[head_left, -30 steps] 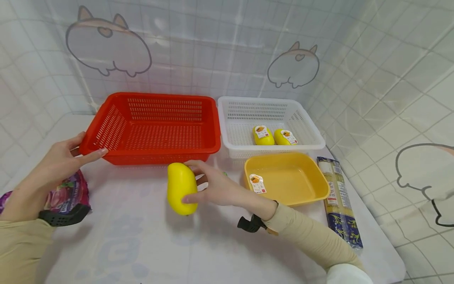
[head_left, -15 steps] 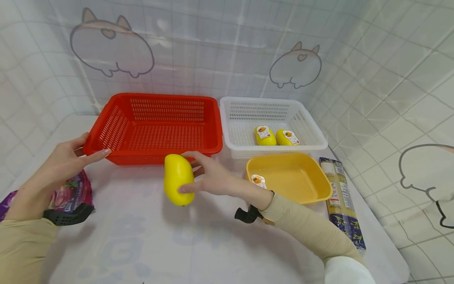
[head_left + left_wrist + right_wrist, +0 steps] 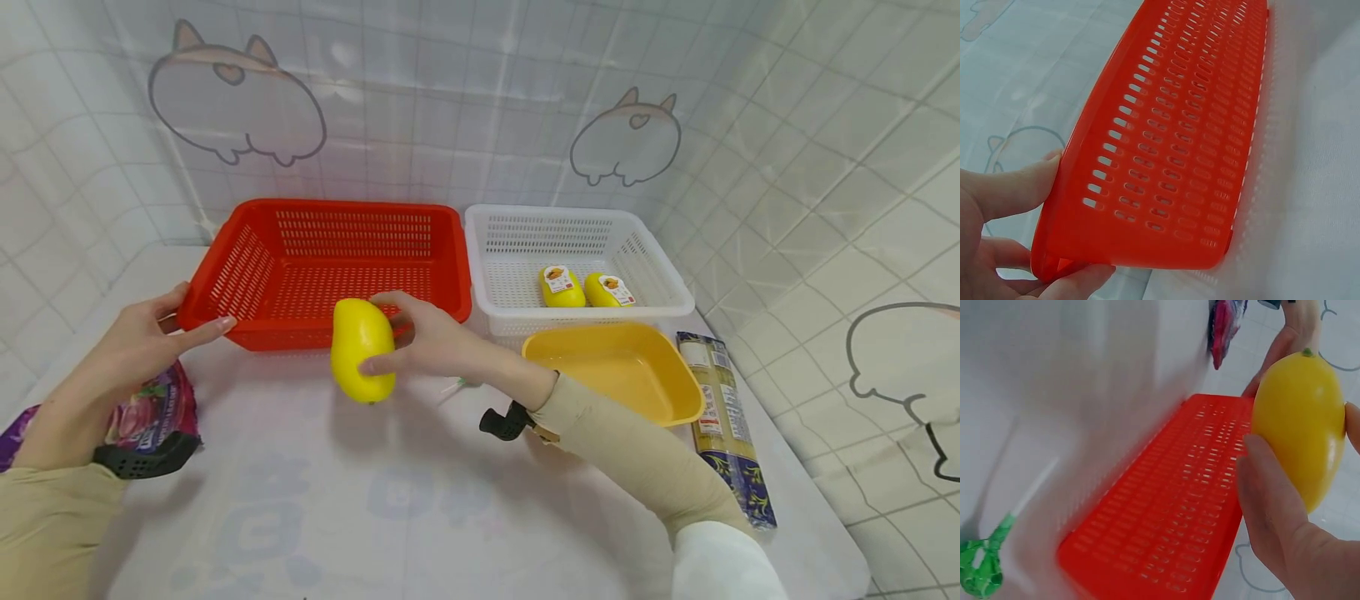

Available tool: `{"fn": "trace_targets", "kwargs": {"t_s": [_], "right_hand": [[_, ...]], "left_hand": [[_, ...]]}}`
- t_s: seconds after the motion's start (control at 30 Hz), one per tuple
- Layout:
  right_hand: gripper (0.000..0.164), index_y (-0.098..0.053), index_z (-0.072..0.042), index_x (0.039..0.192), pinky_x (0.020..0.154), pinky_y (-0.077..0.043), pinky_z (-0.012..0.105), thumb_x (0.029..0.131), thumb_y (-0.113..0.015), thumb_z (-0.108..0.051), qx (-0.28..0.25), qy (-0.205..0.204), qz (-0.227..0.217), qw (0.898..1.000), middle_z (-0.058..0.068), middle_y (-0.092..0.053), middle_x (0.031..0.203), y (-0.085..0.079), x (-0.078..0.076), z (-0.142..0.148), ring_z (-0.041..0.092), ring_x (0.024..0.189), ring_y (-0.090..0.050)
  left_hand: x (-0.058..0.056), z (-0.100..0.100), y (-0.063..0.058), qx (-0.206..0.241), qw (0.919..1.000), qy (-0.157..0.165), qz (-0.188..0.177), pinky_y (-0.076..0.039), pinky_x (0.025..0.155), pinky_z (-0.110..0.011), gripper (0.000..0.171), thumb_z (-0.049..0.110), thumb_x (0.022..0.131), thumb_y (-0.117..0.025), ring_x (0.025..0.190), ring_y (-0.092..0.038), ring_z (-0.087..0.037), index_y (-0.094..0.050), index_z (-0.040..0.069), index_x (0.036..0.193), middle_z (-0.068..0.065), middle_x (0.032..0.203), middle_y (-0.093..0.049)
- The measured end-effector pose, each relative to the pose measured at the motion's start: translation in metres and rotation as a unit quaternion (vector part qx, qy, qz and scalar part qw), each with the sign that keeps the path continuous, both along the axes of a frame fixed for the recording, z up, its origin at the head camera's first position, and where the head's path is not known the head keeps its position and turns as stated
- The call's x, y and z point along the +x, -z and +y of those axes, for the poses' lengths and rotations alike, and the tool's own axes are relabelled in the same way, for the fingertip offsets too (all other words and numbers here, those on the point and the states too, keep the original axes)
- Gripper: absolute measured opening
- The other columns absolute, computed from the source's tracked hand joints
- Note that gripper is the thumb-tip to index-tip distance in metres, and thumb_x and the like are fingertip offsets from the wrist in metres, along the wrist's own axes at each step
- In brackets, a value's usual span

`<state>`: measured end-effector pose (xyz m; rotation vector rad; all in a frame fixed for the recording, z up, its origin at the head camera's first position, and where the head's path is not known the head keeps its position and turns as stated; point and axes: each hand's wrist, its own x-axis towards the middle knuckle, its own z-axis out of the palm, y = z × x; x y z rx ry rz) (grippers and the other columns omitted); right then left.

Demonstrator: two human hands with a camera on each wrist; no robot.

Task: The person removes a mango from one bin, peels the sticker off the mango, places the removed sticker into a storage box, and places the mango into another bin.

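Note:
My right hand holds a yellow mango upright, thumb on the near side and fingers behind it. The mango is just in front of the red basket and overlaps its front rim in the head view. In the right wrist view the mango shows a small green stem spot. My left hand grips the red basket's near left corner. The left wrist view shows the thumb on the outer rim and fingers under the corner. No item shows inside the red basket.
A white basket with two labelled mangoes stands right of the red one. Before it sits a yellow tub, beside a pasta packet. A purple-pink bag lies under my left forearm. A green-wrapped lollipop lies on the table.
My right hand has carried the mango up and left, closer to the red basket. The right forearm now covers the label on the yellow tub. My left hand keeps its grip on the basket corner.

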<state>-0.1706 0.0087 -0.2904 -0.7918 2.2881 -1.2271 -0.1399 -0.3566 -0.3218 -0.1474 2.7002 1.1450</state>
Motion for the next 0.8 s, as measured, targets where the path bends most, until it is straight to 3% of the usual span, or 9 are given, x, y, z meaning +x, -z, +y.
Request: {"fn": "trace_targets", "kwargs": {"t_s": [0.6,0.8], "right_hand": [[0.079,-0.041,-0.023,0.147,0.078,-0.058,0.027,0.081,-0.083,-0.035,0.017,-0.005,0.006,1.000,0.000,-0.058,0.128,-0.020,-0.026,-0.025,0.014,0.106,-0.059],[0.078,-0.042,-0.022,0.146,0.079,-0.060,0.030,0.081,-0.084,-0.030,-0.011,0.000,-0.028,1.000,0.002,-0.059,0.125,-0.025,-0.032,-0.032,0.016,0.106,-0.060]], "left_hand": [[0.001,0.002,0.002,0.004,0.9999,-0.002,0.014,-0.044,0.090,-0.064,0.097,0.053,0.098,-0.054,0.133,-0.025,-0.057,0.011,0.011,0.157,-0.037,0.153,-0.026],[0.001,0.002,0.002,0.000,0.9999,-0.005,0.015,-0.046,0.088,-0.063,0.098,0.055,0.098,-0.054,0.132,-0.026,-0.057,0.010,0.011,0.158,-0.037,0.153,-0.027]]}}
